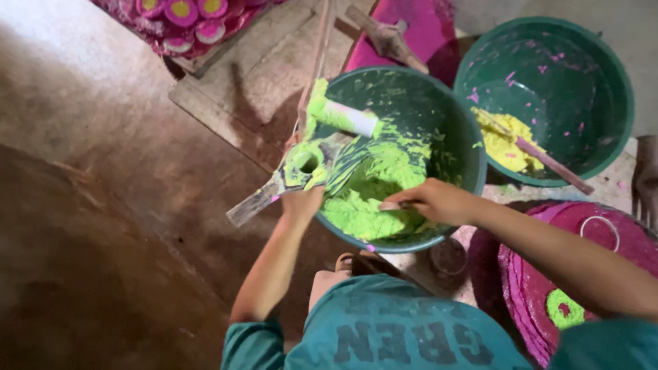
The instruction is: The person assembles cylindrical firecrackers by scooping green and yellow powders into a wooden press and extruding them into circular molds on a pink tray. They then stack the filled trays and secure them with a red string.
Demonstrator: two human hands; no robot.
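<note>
- Nearest to the camera is the person's teal shirt [384, 336], at the bottom of the view.
- The left hand [301, 203] is closed around the end of a flat wooden mould [291, 179], which rests on the rim of the green basin [452, 130] and is covered with green paste.
- The right hand [430, 201] is inside the basin; its fingers are curled together on the lime-green paste [373, 192]. I cannot tell if it holds a tool.
- A white roller [349, 118], smeared with green, lies across the far side of the mould.
- At right lies a stack of magenta discs [541, 288].
- Farther away stands a second green basin [603, 75] with yellow paste [504, 140] and a stick [552, 163].
</note>
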